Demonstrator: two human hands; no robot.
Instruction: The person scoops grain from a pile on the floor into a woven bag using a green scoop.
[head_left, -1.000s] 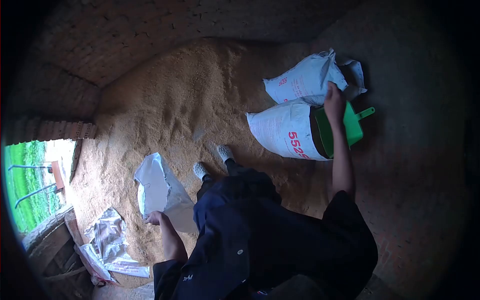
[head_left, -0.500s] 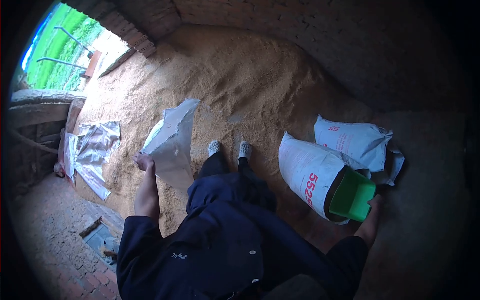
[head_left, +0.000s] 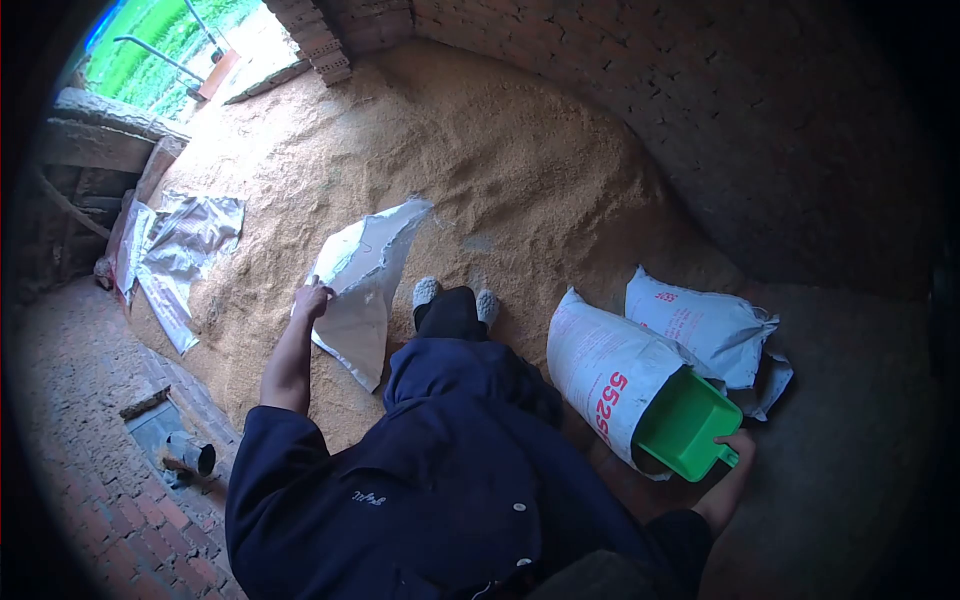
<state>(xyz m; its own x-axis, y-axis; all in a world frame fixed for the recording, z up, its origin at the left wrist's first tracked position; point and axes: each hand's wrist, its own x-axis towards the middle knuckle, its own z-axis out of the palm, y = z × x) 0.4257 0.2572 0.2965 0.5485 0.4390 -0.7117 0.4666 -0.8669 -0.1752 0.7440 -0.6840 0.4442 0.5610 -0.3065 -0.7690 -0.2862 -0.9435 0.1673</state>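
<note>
At the left, my left hand is closed on the edge of a white sack, whose top flap stretches up and right over the grain-like heap. My right hand grips the handle of a green scoop. The scoop sits at the mouth of a printed white sack with red numbers, its front part inside the opening. What the scoop holds cannot be made out. Behind that sack lies a second printed sack.
Flattened plastic sacks lie at the left. A short pipe stands by the brick floor at the lower left. Brick walls enclose the heap, with an opening at the upper left. My feet are on the heap.
The white sack has flattened and swung right with my left hand. My right hand and the green scoop have shifted slightly down, and the scoop has tilted. The whole view has turned a little.
</note>
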